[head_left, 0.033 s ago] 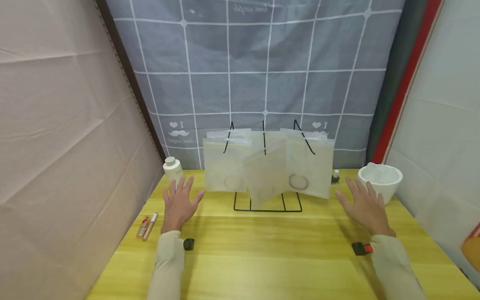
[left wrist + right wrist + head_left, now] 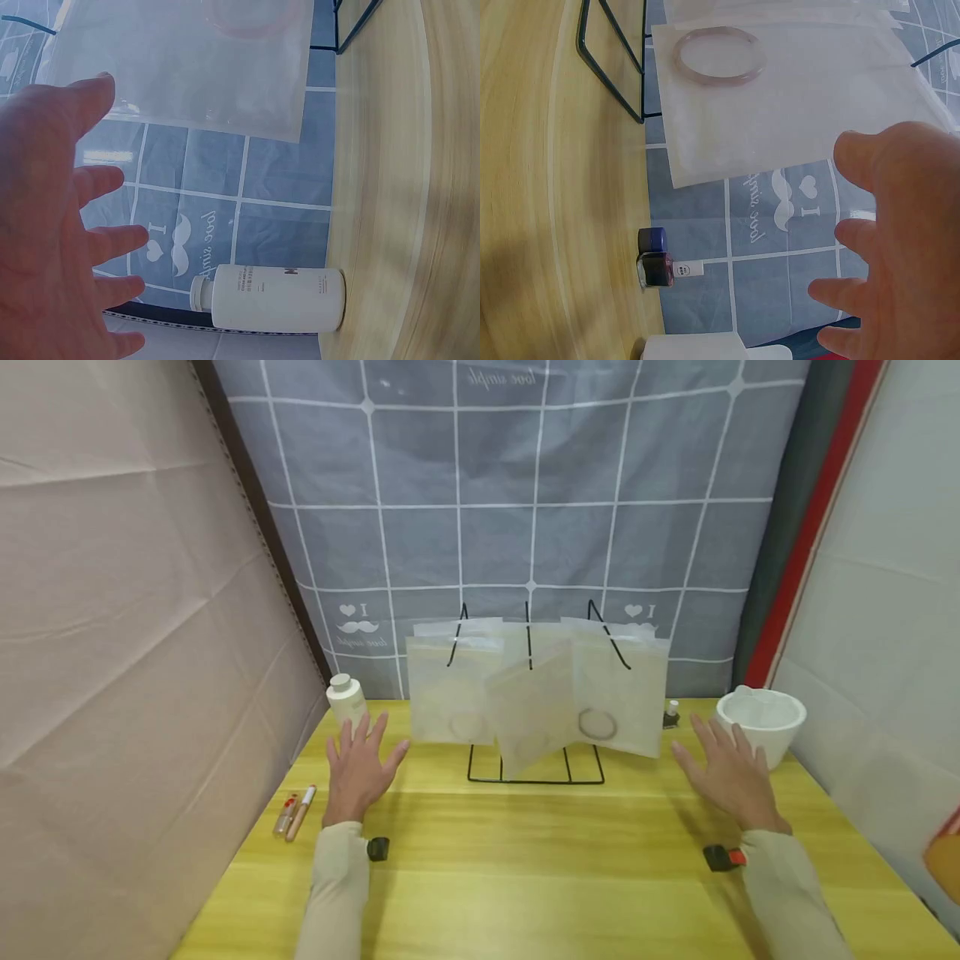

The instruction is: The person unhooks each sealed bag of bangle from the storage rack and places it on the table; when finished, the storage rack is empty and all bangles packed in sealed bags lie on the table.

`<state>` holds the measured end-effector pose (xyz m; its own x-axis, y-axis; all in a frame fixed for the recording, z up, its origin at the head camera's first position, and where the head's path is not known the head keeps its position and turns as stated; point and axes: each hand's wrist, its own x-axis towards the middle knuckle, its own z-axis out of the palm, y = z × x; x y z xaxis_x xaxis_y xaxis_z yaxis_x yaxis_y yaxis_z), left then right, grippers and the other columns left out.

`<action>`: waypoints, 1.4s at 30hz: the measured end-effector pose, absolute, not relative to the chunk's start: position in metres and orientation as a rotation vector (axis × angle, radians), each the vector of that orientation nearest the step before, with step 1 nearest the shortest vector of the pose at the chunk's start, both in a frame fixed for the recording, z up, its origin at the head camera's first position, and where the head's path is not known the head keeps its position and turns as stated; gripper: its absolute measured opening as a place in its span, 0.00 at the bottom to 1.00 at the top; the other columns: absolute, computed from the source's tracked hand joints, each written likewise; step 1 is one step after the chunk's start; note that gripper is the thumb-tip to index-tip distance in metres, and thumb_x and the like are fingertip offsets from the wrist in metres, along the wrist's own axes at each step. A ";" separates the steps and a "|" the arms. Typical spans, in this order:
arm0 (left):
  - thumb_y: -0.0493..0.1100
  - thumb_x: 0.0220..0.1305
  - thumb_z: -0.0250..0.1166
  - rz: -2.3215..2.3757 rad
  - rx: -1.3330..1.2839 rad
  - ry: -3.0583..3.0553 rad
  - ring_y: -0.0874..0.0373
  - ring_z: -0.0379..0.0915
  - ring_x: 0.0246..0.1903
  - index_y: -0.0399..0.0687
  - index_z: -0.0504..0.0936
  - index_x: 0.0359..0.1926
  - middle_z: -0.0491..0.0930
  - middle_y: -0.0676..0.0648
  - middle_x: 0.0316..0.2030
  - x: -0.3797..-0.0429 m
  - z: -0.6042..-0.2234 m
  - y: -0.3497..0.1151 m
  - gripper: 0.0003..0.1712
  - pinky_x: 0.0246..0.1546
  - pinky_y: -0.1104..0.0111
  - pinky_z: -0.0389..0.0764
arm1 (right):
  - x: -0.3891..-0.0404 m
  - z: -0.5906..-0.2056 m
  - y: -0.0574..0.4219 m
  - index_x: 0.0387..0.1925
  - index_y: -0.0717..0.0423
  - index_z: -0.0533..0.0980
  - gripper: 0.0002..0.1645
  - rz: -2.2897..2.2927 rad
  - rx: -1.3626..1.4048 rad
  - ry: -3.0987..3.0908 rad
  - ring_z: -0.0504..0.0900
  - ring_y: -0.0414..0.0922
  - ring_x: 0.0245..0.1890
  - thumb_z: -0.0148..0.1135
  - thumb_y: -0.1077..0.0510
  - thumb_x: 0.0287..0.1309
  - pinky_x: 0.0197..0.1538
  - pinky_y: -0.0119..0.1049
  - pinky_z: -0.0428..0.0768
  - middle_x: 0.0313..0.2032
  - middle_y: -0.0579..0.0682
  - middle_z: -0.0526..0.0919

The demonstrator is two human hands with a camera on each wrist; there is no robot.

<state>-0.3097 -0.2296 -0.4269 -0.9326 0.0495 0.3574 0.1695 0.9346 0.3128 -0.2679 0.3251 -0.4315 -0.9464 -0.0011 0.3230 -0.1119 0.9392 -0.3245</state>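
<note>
Left hand (image 2: 358, 772): is hovering above the table (image 2: 525, 877) with fingers spreading, gripping nothing, just short of the white bottle.
Right hand (image 2: 731, 777): is mirroring it well apart on the other side, fingers spreading and holding nothing, just short of the white tub.
White bottle (image 2: 274, 298): is standing upright at the table's back left; probably smooth, stiff and a little slippery, its weight depending on the fill, which is not showing. Its body below the cap is offering the surest hold.
White tub (image 2: 780, 745): is sitting at the back right, its mouth facing up; likely light and rigid, best taken round the wall or pinched at the rim.
Hanging bags: are drooping from the wire rack (image 2: 536, 782) between the hands, the left bag (image 2: 448, 693) and right bag (image 2: 626, 689) flanking a tilting middle bag (image 2: 531, 714). They are looking thin, light and floppy, so a pinch near the upper edge should suit.
Ring (image 2: 720, 80): is showing through the right bag; possibly hard and brittle, though its material is not showing.
Small bottles (image 2: 656, 268): are standing near the tub.
Slim tubes (image 2: 300, 814): are lying side by side, left of the left hand.
</note>
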 end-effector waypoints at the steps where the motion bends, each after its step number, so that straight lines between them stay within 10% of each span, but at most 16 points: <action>1: 0.71 0.72 0.47 -0.485 -0.161 -2.747 0.31 0.35 0.76 0.51 0.56 0.79 0.51 0.35 0.77 -0.310 -0.428 -0.230 0.45 0.69 0.31 0.36 | -0.268 -0.433 0.325 0.77 0.59 0.55 0.45 0.496 0.085 -2.772 0.50 0.78 0.70 0.41 0.33 0.74 0.60 0.81 0.46 0.71 0.75 0.58; 19: 0.65 0.74 0.52 -0.587 -0.170 -2.749 0.31 0.38 0.76 0.48 0.56 0.79 0.52 0.34 0.76 -0.319 -0.431 -0.229 0.43 0.68 0.31 0.40 | -0.269 -0.438 0.329 0.75 0.65 0.57 0.44 0.541 0.117 -2.713 0.55 0.77 0.68 0.48 0.37 0.73 0.62 0.79 0.52 0.69 0.75 0.62; 24: 0.55 0.73 0.58 -0.882 -0.221 -2.710 0.30 0.55 0.70 0.42 0.61 0.76 0.63 0.31 0.70 -0.328 -0.442 -0.221 0.38 0.66 0.34 0.55 | -0.273 -0.429 0.318 0.68 0.69 0.66 0.33 0.830 0.203 -2.442 0.68 0.68 0.63 0.58 0.51 0.71 0.65 0.57 0.67 0.62 0.71 0.73; 29: 0.52 0.74 0.60 -1.226 -0.249 -2.725 0.39 0.75 0.54 0.40 0.71 0.70 0.79 0.34 0.53 -0.340 -0.460 -0.204 0.31 0.52 0.47 0.77 | -0.285 -0.416 0.302 0.63 0.64 0.74 0.24 1.149 0.241 -2.239 0.75 0.33 0.55 0.60 0.58 0.70 0.52 0.18 0.70 0.59 0.62 0.79; 32: 0.51 0.73 0.61 -1.444 -0.223 -2.722 0.44 0.78 0.46 0.42 0.74 0.68 0.81 0.38 0.45 -0.345 -0.472 -0.189 0.28 0.41 0.57 0.80 | -0.295 -0.407 0.292 0.63 0.64 0.75 0.23 1.222 0.274 -2.185 0.71 0.24 0.53 0.61 0.62 0.69 0.51 0.16 0.70 0.58 0.61 0.78; 42: 0.42 0.69 0.66 -1.619 -0.165 -2.699 0.48 0.77 0.34 0.35 0.78 0.63 0.79 0.40 0.38 -0.358 -0.508 -0.148 0.25 0.31 0.65 0.74 | -0.290 -0.376 0.255 0.53 0.76 0.78 0.17 1.265 0.304 -2.038 0.75 0.36 0.45 0.61 0.73 0.63 0.46 0.16 0.72 0.47 0.69 0.77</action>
<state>-0.3580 -0.1484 -0.5082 -0.9945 0.0946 0.0456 0.0848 0.4669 0.8802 -0.2901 0.2550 -0.3757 -0.7219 0.1607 0.6731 -0.5318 0.4936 -0.6882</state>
